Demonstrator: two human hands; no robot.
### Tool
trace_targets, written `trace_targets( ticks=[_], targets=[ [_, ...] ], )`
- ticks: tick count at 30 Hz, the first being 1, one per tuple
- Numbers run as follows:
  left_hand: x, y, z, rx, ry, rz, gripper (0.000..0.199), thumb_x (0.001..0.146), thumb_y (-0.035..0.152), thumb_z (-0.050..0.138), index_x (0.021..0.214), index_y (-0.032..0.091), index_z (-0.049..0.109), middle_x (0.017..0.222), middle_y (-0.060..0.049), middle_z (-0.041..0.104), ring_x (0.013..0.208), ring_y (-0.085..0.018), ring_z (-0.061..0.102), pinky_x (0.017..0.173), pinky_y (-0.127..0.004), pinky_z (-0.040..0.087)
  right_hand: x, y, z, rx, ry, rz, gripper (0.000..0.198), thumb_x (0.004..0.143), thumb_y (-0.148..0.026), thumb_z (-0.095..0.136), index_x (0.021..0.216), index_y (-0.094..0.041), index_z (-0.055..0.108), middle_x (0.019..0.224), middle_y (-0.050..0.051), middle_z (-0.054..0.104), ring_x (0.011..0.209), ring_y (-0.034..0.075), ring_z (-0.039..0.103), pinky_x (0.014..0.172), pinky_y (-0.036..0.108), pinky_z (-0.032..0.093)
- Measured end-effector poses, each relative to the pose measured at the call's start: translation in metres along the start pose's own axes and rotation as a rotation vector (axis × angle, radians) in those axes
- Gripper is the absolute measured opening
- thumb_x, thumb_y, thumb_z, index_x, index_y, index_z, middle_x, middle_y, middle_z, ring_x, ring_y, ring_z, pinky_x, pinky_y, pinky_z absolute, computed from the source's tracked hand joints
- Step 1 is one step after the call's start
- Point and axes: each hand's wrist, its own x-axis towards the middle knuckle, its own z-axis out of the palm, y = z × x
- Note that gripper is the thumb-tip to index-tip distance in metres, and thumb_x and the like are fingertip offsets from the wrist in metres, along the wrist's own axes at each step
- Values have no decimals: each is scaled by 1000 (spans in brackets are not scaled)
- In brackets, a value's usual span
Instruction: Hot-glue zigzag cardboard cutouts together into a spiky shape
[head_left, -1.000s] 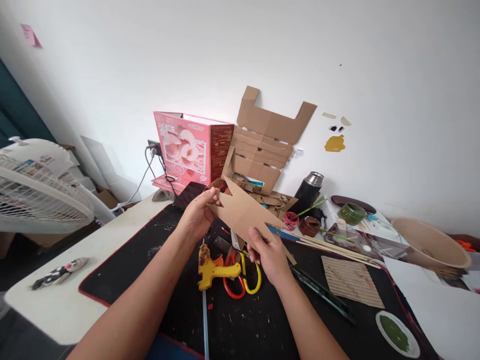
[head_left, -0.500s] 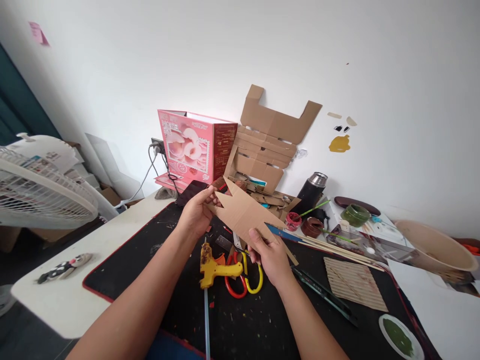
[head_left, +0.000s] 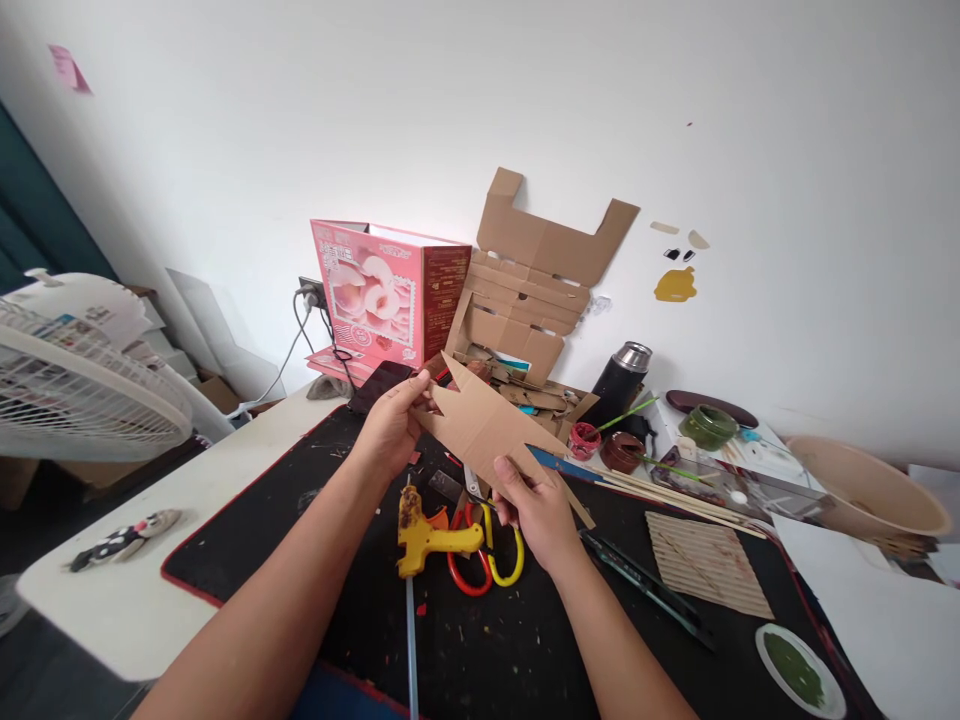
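Cardboard cutout [head_left: 486,422] gripped by left fingers [head_left: 417,384] and right fingers [head_left: 511,477], above scissors [head_left: 519,560]; exact grip underneath hard to tell.

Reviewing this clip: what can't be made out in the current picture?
All in the head view:
- Scissors: blade tips hidden behind the cardboard cutout.
- Right hand: some fingers hidden behind the cutout.
- White fan: cut off by the left edge.
- Pink box: side print too small to read.
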Motion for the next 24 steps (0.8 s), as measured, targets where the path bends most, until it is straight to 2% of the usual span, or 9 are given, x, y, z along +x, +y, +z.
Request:
trace_targets(
  ticks=[5, 8, 11, 13, 15, 18, 21, 24],
  targets=[
    [3, 1, -3, -48, 42, 9, 29, 78, 35, 90, 76, 15, 69, 63, 0, 67, 56, -11, 60, 58, -22, 48, 0, -1, 1, 2, -1, 21, 65, 75, -83, 76, 61, -20, 62, 53, 1, 57, 43, 14, 51, 41, 26, 39],
    [4, 5, -2, -100, 52, -19, 36, 84, 47, 86, 82, 15, 71, 68, -1, 70, 59, -12, 64, 62, -22, 53, -1, -1, 1, 9, 4, 34, 67, 74, -83, 76, 60, -20, 62, 53, 1, 57, 43, 14, 51, 41, 26, 39],
    [0, 6, 2, -99, -47, -124, 56, 87, 67, 77, 98, 12, 75, 82, -8, 77, 65, -17, 69, 63, -27, 57, 0, -2, 2, 21, 16, 36, 67, 73, -84, 77, 61, -20, 62, 56, 1, 59, 43, 13, 51, 41, 25, 38],
    [-6, 4, 6, -70, -129, -208, 61, 84, 71, 77, 101, 12, 76, 88, -12, 80, 72, -22, 74, 64, -31, 59, 0, -3, 2, 32, 23, 30, 67, 73, -84, 77, 62, -20, 62, 57, 1, 60, 43, 12, 50, 41, 25, 38],
    [-12, 0, 11, -54, -182, -252, 55, 80, 66, 84, 101, 16, 77, 91, -11, 81, 83, -27, 77, 70, -34, 61, 0, -3, 2, 32, 29, 15, 66, 75, -83, 75, 62, -20, 61, 55, 0, 58, 42, 12, 48, 41, 25, 37],
    [-23, -7, 19, -61, -227, -213, 50, 71, 53, 95, 106, 21, 77, 97, -9, 82, 96, -31, 78, 80, -38, 63, 0, -2, 1, 27, 33, -1, 66, 78, -83, 73, 61, -21, 59, 54, 0, 55, 43, 12, 48, 42, 25, 36],
    [-31, -11, 26, -9, -250, -169, 53, 63, 38, 102, 106, 18, 77, 102, -10, 83, 99, -31, 78, 83, -37, 62, 0, 0, 2, 29, 3, 0, 65, 79, -82, 72, 63, -20, 60, 56, -1, 56, 44, 11, 48, 43, 24, 35],
    [-33, -9, 29, 28, -203, -80, 52, 62, 30, 102, 105, 16, 77, 104, -11, 83, 95, -28, 77, 80, -32, 60, 1, 2, 3, 53, -65, 16, 63, 76, -81, 75, 66, -21, 61, 59, -2, 56, 44, 11, 48, 42, 24, 33]
  ],
)
